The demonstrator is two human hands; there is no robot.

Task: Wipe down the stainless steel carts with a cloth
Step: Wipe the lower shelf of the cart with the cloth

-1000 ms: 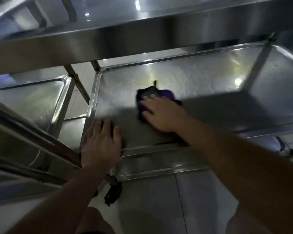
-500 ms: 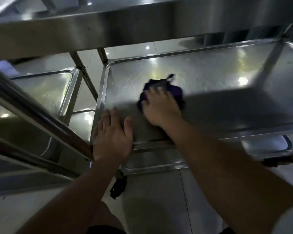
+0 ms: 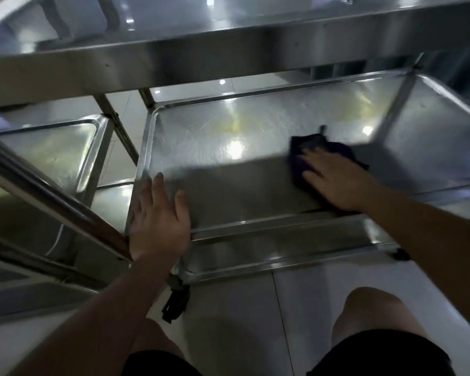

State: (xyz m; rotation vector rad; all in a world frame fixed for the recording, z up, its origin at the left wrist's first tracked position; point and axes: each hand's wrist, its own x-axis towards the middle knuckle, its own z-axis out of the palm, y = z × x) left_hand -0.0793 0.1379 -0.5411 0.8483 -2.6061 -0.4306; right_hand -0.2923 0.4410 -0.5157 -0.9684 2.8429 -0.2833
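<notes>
On the middle shelf (image 3: 228, 137) of the steel cart (image 3: 255, 50), a wide tray with a raised rim, both hands are at work under the cart's top shelf, which crosses the upper part of the view as a broad band of metal. The front half of the middle shelf lies in shadow, while the back half shines with bright spots of reflected light and fine scratches. A lower shelf (image 3: 282, 248) shows just below the front rim. A second cart (image 3: 52, 153) stands beside the left edge, with a thick slanted bar (image 3: 38, 191) in front of it. Pale floor tiles (image 3: 255, 308) run beneath, and a dark caster wheel (image 3: 175, 302) sits under the front left corner of the cart.

The right hand (image 3: 334, 180) lies flat, fingers spread, pressing down on a dark purple cloth (image 3: 310, 147) near the right side of the shelf, at the line where shadow meets light. The cloth spreads out past the fingertips toward the back edge. The left hand (image 3: 159, 218) rests open and flat on the front left corner of the shelf, palm over the rim, holding nothing. Bare knees and dark shorts (image 3: 377, 354) fill the bottom of the view.
</notes>
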